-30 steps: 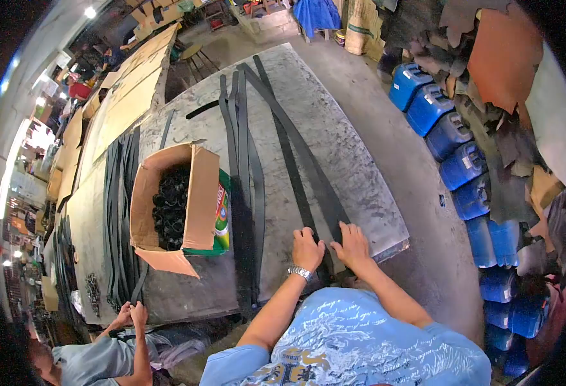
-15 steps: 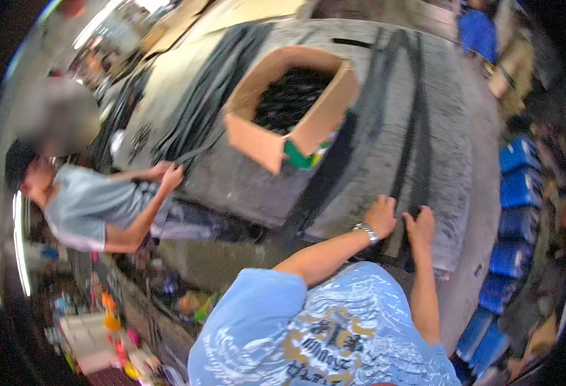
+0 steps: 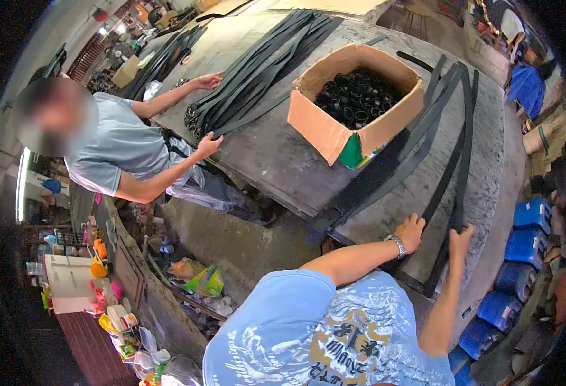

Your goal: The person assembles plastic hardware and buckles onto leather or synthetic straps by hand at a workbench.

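Note:
Two long black straps [image 3: 449, 170] lie along the near right part of the worktable [image 3: 257, 161], running from its far side toward my body. My left hand [image 3: 409, 233], with a metal watch at the wrist, has its fingers bent and closed at the edge of the left strap. Farther right, my right hand [image 3: 461, 241] pinches the other strap between thumb and fingers. The near ends of both straps hang close to the table's front edge. To the left lies a bundle of wider dark straps [image 3: 392, 170], partly in the box's shadow.
An open cardboard box [image 3: 318, 132] holds many black ring-shaped pieces [image 3: 360, 96]. At the left a co-worker [image 3: 112, 145] stands by another strap bundle [image 3: 263, 71] with hands apart. Blue containers [image 3: 519, 248] line the floor at right. Clutter fills the lower left.
The view has shifted, so table and box appear farther right. My right hand now raises its strap slightly apart from the left one. The co-worker's hands have separated.

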The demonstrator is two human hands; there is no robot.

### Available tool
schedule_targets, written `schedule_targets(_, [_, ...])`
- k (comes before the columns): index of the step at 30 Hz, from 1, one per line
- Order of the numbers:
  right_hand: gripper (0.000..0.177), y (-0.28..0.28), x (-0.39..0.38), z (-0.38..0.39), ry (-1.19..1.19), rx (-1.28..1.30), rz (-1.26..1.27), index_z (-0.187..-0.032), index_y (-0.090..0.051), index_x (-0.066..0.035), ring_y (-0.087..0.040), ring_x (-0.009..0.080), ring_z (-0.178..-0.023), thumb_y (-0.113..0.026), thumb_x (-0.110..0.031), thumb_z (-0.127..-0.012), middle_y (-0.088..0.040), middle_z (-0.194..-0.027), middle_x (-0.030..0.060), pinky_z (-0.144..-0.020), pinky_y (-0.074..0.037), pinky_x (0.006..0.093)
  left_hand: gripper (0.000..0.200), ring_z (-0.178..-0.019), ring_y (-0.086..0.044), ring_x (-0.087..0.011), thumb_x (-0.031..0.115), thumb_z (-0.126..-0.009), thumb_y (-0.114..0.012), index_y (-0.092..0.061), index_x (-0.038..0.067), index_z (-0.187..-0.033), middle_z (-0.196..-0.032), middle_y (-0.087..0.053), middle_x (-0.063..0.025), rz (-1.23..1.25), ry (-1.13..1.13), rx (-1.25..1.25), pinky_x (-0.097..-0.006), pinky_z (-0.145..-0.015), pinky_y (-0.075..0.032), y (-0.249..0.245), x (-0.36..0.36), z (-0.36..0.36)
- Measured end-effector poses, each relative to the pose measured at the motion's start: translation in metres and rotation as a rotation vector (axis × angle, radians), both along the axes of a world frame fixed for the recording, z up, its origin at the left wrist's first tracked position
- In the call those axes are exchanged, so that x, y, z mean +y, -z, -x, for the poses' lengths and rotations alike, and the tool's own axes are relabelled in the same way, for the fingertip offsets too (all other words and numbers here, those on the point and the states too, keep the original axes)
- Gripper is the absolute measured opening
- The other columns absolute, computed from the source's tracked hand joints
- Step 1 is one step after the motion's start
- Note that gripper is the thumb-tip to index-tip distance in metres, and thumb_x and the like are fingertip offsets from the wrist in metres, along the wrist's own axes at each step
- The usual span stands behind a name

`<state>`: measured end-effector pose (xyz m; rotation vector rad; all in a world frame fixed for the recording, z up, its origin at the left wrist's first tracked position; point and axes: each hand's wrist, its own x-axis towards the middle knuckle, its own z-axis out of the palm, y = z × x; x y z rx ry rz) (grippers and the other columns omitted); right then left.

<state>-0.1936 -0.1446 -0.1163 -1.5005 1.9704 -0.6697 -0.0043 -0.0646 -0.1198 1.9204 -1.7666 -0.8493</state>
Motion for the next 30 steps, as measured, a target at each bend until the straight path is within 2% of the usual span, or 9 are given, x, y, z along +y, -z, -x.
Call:
schedule_targets(1, [0.053, 0.025, -0.011, 0.028, -0.077, 0.066, 0.237, -0.126, -0.043, -0.003, -0.058, 0.0354, -0.109, -0.061, -0.010, -0.077, -0.058, -0.117, 0.0234, -0.095, -0.043, 0.0404, 0.043, -0.104, -0.054, -0.0410, 0.009, -0.073, -0.071, -0.046, 0.007, -0.108, -0.116, -0.044, -0.0199, -0.001, -0.001, 0.000, -0.0503, -0.082, -0.050, -0.002, 0.000, 0.000])
schedule_targets(5, [0.051, -0.048, 0.021, 0.042, -0.082, 0.165, 0.144, -0.128, -0.044, -0.006, -0.056, 0.0383, -0.111, -0.058, -0.005, -0.079, -0.056, -0.122, 0.0227, -0.097, -0.042, 0.0409, 0.037, -0.104, -0.053, -0.0427, 0.008, -0.076, -0.062, -0.045, 0.005, -0.108, -0.115, -0.045, -0.0217, -0.006, 0.002, 0.052, -0.0505, -0.083, -0.050, 0.007, -0.003, 0.002])
schedule_targets(8, [0.052, 0.021, 0.034, 0.079, -0.174, 0.198, 0.096, -0.131, -0.047, -0.009, -0.055, 0.0385, -0.112, -0.060, -0.007, -0.082, -0.056, -0.125, 0.0207, -0.096, -0.043, 0.0411, 0.035, -0.103, -0.053, -0.0445, 0.010, -0.077, -0.059, -0.045, 0.004, -0.108, -0.114, -0.047, -0.0231, -0.011, -0.016, 0.071, -0.0515, -0.084, -0.048, -0.002, -0.003, 0.001])
schedule_targets(12, [0.048, 0.008, 0.068, 0.044, -0.130, 0.828, 0.152, -0.131, -0.055, -0.014, -0.052, 0.0319, -0.119, -0.066, -0.028, -0.087, -0.054, -0.129, 0.0166, -0.100, -0.040, 0.0437, 0.037, -0.106, -0.054, -0.0450, 0.009, -0.077, -0.059, -0.045, 0.002, -0.110, -0.115, -0.049, -0.0247, -0.084, -0.037, 0.111, -0.0519, -0.089, -0.046, -0.009, -0.007, -0.003])
schedule_targets(16, [0.058, 0.022, 0.077, 0.030, -0.225, 0.400, -0.107, -0.131, -0.053, -0.008, -0.051, 0.0378, -0.113, -0.067, -0.039, -0.085, -0.052, -0.124, 0.0193, -0.090, -0.046, 0.0458, 0.045, -0.110, -0.053, -0.0445, 0.007, -0.074, -0.058, -0.046, -0.002, -0.116, -0.119, -0.051, -0.0271, -0.095, -0.061, 0.196, -0.0492, -0.094, -0.044, 0.018, -0.014, -0.007])
schedule_targets(19, [0.067, 0.015, 0.099, 0.000, -0.220, 0.494, 0.135, -0.132, -0.048, -0.001, -0.052, 0.0368, -0.112, -0.074, -0.029, -0.077, -0.053, -0.121, 0.0205, -0.097, -0.042, 0.0447, 0.046, -0.113, -0.052, -0.0430, 0.006, -0.073, -0.057, -0.048, -0.004, -0.118, -0.120, -0.053, -0.0285, -0.059, -0.084, 0.254, -0.0462, -0.097, -0.043, 0.059, -0.024, -0.006])
schedule_targets(25, [0.077, 0.013, 0.094, -0.003, -0.021, 0.235, 0.028, -0.137, -0.043, -0.001, -0.050, 0.0374, -0.119, -0.078, -0.019, -0.072, -0.051, -0.128, 0.0212, -0.100, -0.041, 0.0429, 0.051, -0.116, -0.053, -0.0407, 0.007, -0.073, -0.057, -0.049, -0.005, -0.122, -0.121, -0.056, -0.0292, -0.094, -0.048, 0.313, -0.0435, -0.099, -0.043, 0.057, -0.032, -0.018])
schedule_targets(29, [0.068, 0.022, 0.107, 0.006, 0.016, 0.162, -0.005, -0.132, -0.049, 0.001, -0.057, 0.0389, -0.110, -0.076, -0.020, -0.072, -0.060, -0.116, 0.0217, -0.097, -0.044, 0.0425, 0.049, -0.116, -0.054, -0.0416, 0.009, -0.078, -0.061, -0.049, -0.002, -0.125, -0.120, -0.059, -0.0276, -0.263, -0.099, 0.446, -0.0464, -0.095, -0.044, 0.017, -0.023, -0.029])
schedule_targets(30, [0.064, 0.009, 0.105, 0.003, 0.007, 0.035, -0.036, -0.129, -0.052, 0.002, -0.059, 0.0392, -0.107, -0.075, -0.020, -0.073, -0.063, -0.111, 0.0219, -0.095, -0.045, 0.0420, 0.049, -0.110, -0.058, -0.0401, 0.010, -0.078, -0.062, -0.050, -0.001, -0.124, -0.116, -0.061, -0.0269, -0.228, -0.064, 0.415, -0.0451, -0.091, -0.046, 0.051, -0.020, -0.027])
